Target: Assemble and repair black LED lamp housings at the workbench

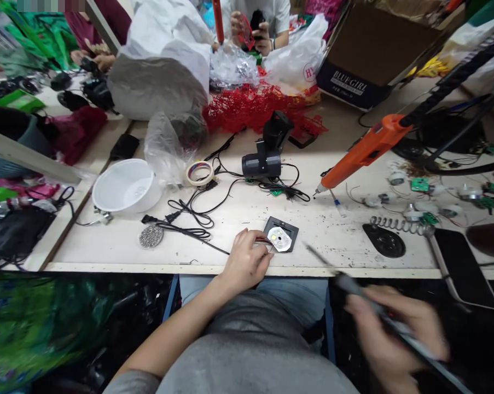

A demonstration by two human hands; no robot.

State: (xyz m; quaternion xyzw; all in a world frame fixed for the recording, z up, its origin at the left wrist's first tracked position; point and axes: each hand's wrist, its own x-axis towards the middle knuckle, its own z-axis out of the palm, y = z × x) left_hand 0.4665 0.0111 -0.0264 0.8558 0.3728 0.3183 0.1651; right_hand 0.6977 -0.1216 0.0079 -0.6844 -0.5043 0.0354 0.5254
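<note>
One LED board (279,238) on the surface (214,257), one slim tool (347,282) in the air

Observed from nearby, taken from the person's left to right. White bowl (126,186) sits near the left end. Just in front of it, a round silvery disc (151,236) of grainy texture lies flat. Next, black cable (189,232), loosely looped; behind it, a roll of tape (188,174) beside a clear bag (161,148).

Left hand (247,260): rests at the surface's front edge, fingertips drawn together on thin wires (263,239) at the board's left side. Whether they also press the board, cannot tell. Dark lamp fixture (263,164) stands farther back. Board: white, many-sided, yellowish LED showing, set on a dark square frame (293,232) just beside the left hand.

Orange electric screwdriver (364,148) next, slanting, bit pointing down and left.

Right hand (398,328): blurred, closed round the slim tool, in front of the surface's edge; metal tip aims toward the board, apart from it. Farther back, a coil spring (398,224) lies beside a black teardrop plate (382,241). Far right, a phone (466,268) overhangs the front edge.
</note>
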